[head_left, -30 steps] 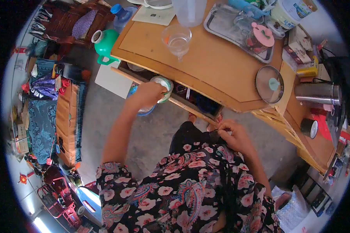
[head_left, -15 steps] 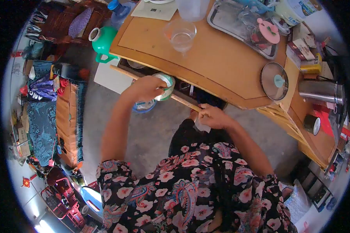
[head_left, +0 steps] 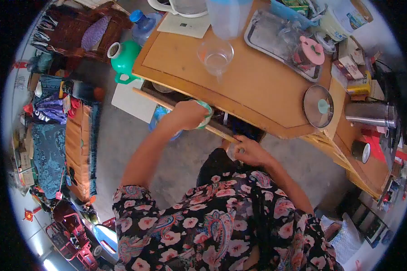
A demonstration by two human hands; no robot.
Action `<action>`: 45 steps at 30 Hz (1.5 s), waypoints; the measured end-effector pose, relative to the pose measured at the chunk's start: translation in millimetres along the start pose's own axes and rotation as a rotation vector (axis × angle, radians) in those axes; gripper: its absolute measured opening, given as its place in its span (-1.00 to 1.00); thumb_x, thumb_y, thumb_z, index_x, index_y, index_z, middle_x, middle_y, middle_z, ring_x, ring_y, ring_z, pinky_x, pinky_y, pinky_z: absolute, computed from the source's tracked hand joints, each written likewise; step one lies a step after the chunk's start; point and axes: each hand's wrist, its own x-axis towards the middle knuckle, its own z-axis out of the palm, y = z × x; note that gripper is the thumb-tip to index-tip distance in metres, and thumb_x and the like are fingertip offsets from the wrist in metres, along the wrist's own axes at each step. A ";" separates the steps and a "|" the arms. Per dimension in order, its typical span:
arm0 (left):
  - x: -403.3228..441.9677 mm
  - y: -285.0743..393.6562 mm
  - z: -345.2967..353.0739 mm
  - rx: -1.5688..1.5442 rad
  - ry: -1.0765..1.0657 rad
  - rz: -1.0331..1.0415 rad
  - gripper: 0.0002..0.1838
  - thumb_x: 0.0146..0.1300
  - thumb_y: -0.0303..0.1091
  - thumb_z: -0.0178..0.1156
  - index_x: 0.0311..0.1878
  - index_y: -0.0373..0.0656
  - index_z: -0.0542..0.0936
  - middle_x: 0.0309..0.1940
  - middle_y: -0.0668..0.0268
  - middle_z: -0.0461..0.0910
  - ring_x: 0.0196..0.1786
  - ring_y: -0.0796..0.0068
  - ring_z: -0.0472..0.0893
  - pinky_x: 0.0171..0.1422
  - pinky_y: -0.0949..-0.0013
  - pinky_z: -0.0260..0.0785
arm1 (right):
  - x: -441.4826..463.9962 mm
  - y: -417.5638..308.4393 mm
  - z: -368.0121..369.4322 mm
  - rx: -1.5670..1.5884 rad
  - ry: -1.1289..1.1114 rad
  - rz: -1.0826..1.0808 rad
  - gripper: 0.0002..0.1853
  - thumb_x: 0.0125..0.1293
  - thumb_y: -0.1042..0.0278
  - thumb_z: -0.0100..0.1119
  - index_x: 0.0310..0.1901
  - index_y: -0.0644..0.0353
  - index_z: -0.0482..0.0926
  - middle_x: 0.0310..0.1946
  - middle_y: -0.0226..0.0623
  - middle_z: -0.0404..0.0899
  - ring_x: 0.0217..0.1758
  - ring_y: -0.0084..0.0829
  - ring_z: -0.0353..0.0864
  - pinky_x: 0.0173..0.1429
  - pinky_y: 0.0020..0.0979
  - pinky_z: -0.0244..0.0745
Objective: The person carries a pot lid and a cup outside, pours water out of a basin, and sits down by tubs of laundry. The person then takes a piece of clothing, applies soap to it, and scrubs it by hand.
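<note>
My left hand point(head_left: 190, 115) is closed on a roll of tape point(head_left: 208, 114) with green and white colouring, held over the open drawer point(head_left: 156, 100) of the wooden desk. The hand hides much of the roll. My right hand point(head_left: 252, 151) grips the top edge of the drawer front near its right end, fingers curled. Inside the drawer are dark spaces and small items too dim to name. Just above the drawer, a clear plastic cup point(head_left: 216, 56) stands on the desktop point(head_left: 253, 90).
A metal tray point(head_left: 276, 49) holds a glass with a pink lid point(head_left: 311, 50). A round lid point(head_left: 319, 106) lies near the desk's right corner. At left stand a green jug point(head_left: 125, 58) and a blue-capped bottle point(head_left: 142, 27). Below the drawer is a blue bin point(head_left: 154, 122).
My left hand and the roll of tape have shifted slightly right and down in view. A white scrap seen below my right hand is out of sight now. My right hand stays on the drawer.
</note>
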 end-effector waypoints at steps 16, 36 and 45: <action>-11.3 -5.1 79.1 -0.216 0.751 -0.365 -0.66 -0.07 -0.29 0.25 -0.19 -0.16 0.49 -0.18 0.17 0.45 -0.02 0.13 0.38 0.02 0.22 0.25 | 0.9 -4.9 -19.1 0.308 -0.115 0.130 -0.90 0.02 0.40 0.11 -0.51 0.24 0.51 -0.05 0.07 0.42 0.24 -0.16 0.22 0.11 -0.34 0.21; 78.2 27.6 134.8 -2.905 1.091 -0.570 -0.12 0.03 0.44 -0.46 0.31 0.02 0.08 0.32 0.22 0.00 0.33 0.07 0.01 0.35 -0.07 -0.21 | -116.7 -29.7 -88.7 1.322 0.619 -0.025 -0.81 0.14 0.25 0.09 -0.41 0.20 0.48 0.03 -0.08 0.38 0.15 -0.15 0.31 0.18 -0.08 0.20; 140.2 5.3 112.2 -2.833 1.006 -0.548 -0.16 0.08 0.41 -0.47 0.26 -0.01 0.17 0.29 0.24 0.08 0.31 0.19 0.09 0.33 -0.04 -0.12 | -161.0 -16.6 -132.1 1.159 1.168 0.167 -0.83 0.17 0.27 0.06 -0.30 0.19 0.44 -0.16 -0.26 0.49 -0.10 -0.41 0.47 -0.03 -0.36 0.36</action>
